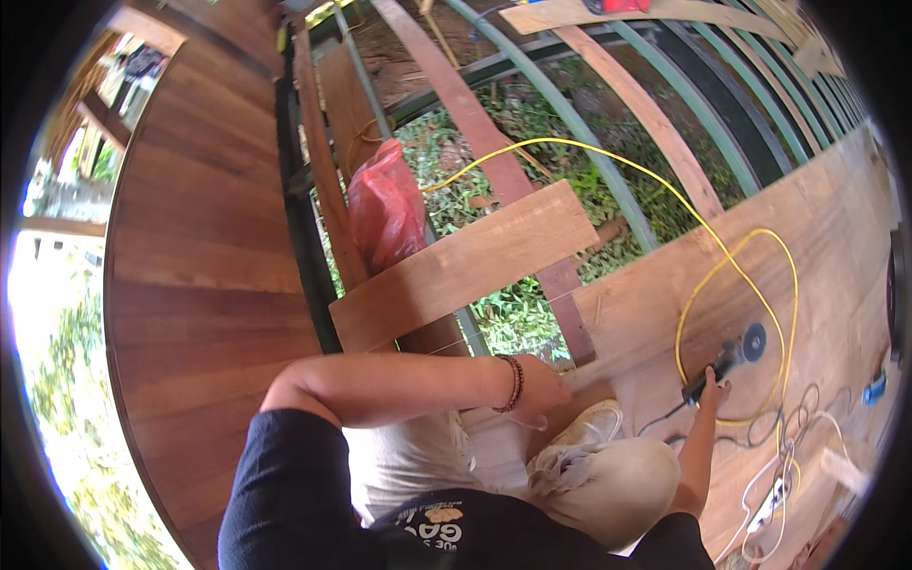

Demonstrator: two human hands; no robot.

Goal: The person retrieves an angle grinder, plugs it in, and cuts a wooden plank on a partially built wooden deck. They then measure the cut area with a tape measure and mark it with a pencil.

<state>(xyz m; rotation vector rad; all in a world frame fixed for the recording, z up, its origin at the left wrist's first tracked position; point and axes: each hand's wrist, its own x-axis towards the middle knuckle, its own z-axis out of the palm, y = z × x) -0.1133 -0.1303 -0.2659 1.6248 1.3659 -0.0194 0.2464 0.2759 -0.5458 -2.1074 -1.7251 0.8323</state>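
Note:
My right hand (714,388) grips the black body of an angle grinder (727,359) with a dark disc, lying low over the wooden floor panel (627,313) beside a looped yellow cable (680,337). My left hand (540,389), a beaded bracelet on its wrist, is near my shoe (589,424); its fingers are too indistinct to make out. Beyond my left arm a loose short plank (461,256) lies across the joists, next to a red plastic bag (385,204).
Open framing with metal joists (508,47) and boards (627,104) spans gaps over plants. A wooden panel wall or deck (199,313) runs along the left. A power strip (768,503) with tangled cords and a blue tool (874,385) lie at right. A red object (617,5) sits at the far top.

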